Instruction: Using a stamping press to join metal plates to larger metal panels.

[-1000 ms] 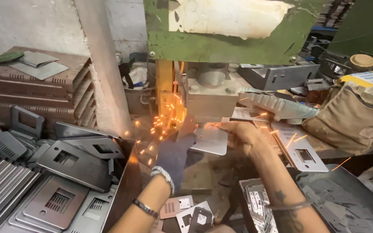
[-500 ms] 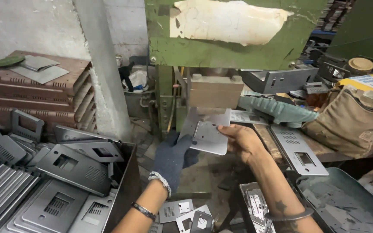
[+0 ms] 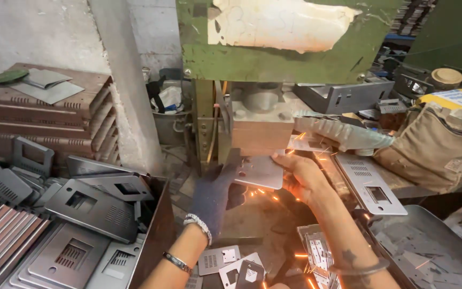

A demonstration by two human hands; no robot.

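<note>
Pinching metal plate (image 3: 259, 172) under press: gloved left hand (image 3: 215, 195), right hand (image 3: 300, 175) (grips closed).

I am in a metal-stamping workshop, and a rough one. At twelve o'clock stands a heavy press (image 3: 274, 48) with chipped green paint, its steel die block (image 3: 260, 126) coming down over the worktop (image 3: 252, 214), and orange sparks (image 3: 266, 191) scatter just below it. At nine o'clock grey punched metal panels (image 3: 89, 206) with slotted vents and square cut-outs lie heaped in a bin, beside stacks of rusty brown sheets (image 3: 54, 115). At three o'clock more stamped plates (image 3: 370, 184) and a dusty canvas bag (image 3: 434, 147) crowd the bench. Small offcuts (image 3: 225, 262) litter the space at six o'clock. The wall (image 3: 38, 32) behind is bare, stained plaster.
</note>
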